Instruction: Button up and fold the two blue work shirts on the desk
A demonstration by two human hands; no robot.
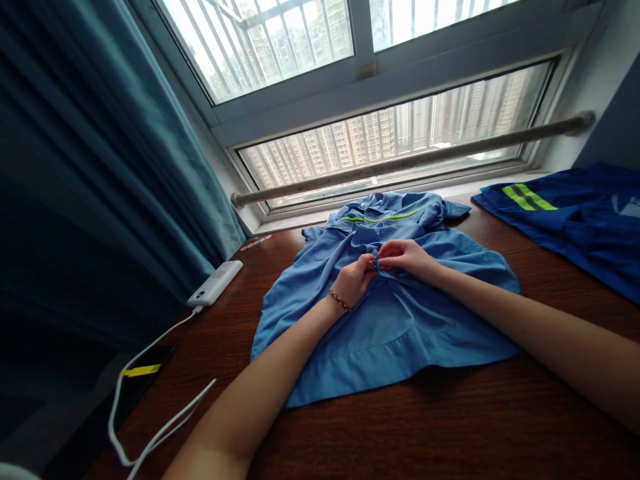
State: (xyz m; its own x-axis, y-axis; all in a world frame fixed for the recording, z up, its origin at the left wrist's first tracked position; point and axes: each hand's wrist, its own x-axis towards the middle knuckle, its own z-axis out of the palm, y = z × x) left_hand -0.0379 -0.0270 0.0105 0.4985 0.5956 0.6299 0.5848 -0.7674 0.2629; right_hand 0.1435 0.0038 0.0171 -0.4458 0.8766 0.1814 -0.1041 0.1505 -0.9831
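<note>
Light blue cloth, a work shirt [385, 313] with a thin yellow-green stripe across its upper part, is spread flat on a dark brown wooden table [450, 427], with its collar end turned toward twelve o'clock, near the window sill. In the head view, the shirt is seen at the middle of the table, and both hands are brought together on its front, just below the collar. The left hand [355, 280] is closed, with its fingers pinched on a small fold of the shirt's front edge; a beaded bracelet [340, 301] is worn on that wrist. The right hand [407, 257] is set touching it at three o'clock, and its fingertips are likewise pinched shut on the same bit of cloth. What lies between the fingertips, besides the fabric, cannot be made out. Both forearms are laid over the lower half of the shirt. At nine o'clock from the shirt, well apart from it, a white power bank [215, 283] is seen at the table's edge, with a white cable [150, 407] trailing from it toward seven o'clock. At two o'clock, a darker blue garment [585, 227] with a yellow-green band is laid on the table. A teal curtain [100, 167] is hung along the left side.
</note>
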